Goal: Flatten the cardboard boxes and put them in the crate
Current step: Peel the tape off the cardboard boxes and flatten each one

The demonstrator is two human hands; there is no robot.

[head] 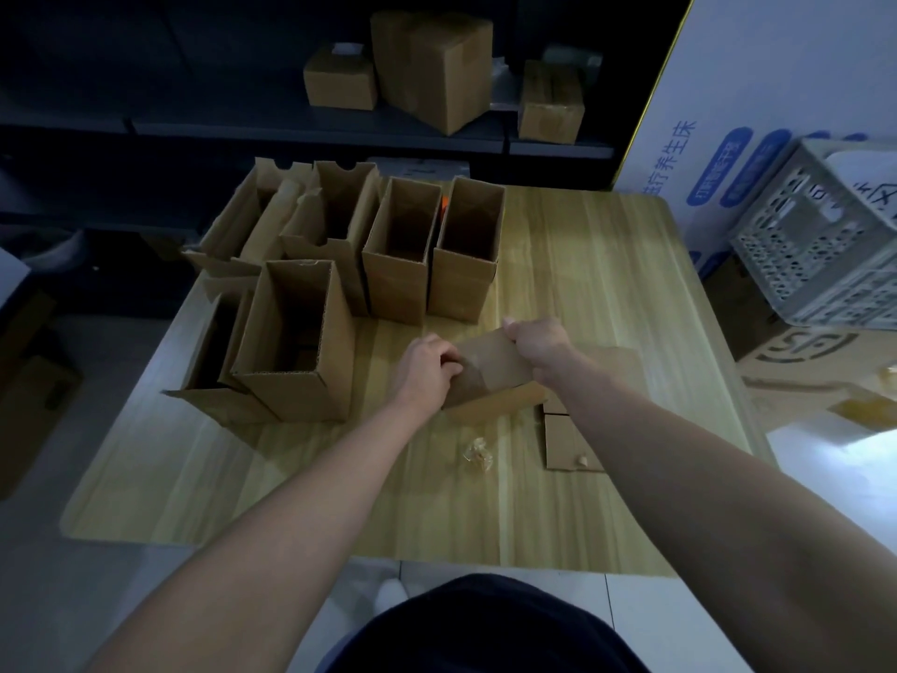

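My right hand (536,344) curls over the far edge of the small box (490,366), so I cannot see its fingertips; my left hand (427,366) covers the box's left corner. My right arm (679,454) hides part of the flat cardboard (565,442). The crate (815,245) is cut off by the right edge. The pale crumpled scrap (477,456) is too small to identify, and the orange thing (442,211) between two upright boxes (398,255) is mostly hidden
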